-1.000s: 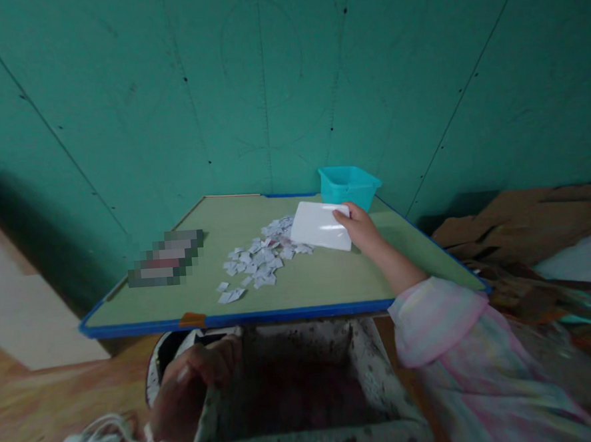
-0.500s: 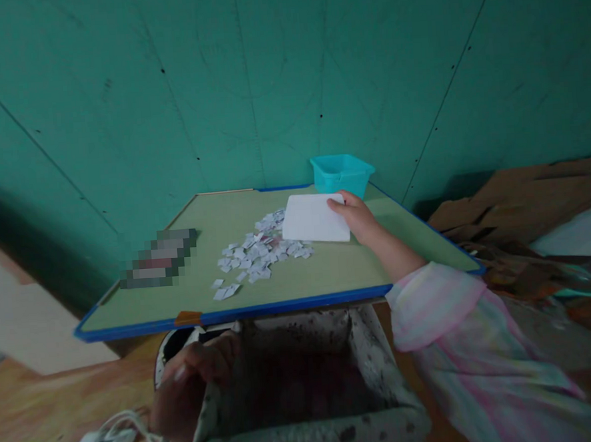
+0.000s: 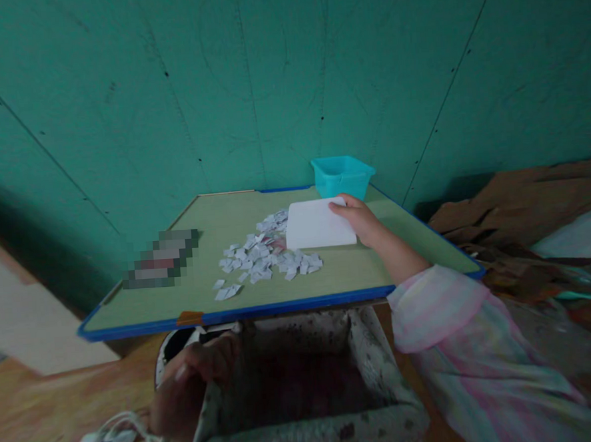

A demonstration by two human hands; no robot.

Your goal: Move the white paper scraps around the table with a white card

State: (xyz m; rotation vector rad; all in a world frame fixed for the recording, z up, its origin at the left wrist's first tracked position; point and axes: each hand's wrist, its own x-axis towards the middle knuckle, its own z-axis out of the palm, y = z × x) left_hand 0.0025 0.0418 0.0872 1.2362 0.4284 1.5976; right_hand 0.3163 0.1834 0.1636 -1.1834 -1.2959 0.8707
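Observation:
My right hand (image 3: pixel 359 218) pinches the right edge of a white flat rectangular board (image 3: pixel 318 224), thumb on top, just above the table. Beside and in front of its left edge lies a loose pile of small white paper pieces (image 3: pixel 255 257). Below the table's front edge, my left hand (image 3: pixel 199 373) is closed over the left rim of a spotted cloth-lined bin (image 3: pixel 311 440). The bin's inside is dark, so its contents cannot be made out.
The pale green table (image 3: pixel 180 305) has blue-taped edges. A turquoise plastic basket (image 3: pixel 343 178) stands at the back right. A pixelated flat object (image 3: pixel 162 259) lies at the left. White cables (image 3: pixel 122 425) are on the floor; torn cardboard (image 3: pixel 519 200) is piled to the right.
My right hand and the white board have moved slightly towards me and to the right. Paper pieces by its front edge have shifted forward. My left hand stays on the bin.

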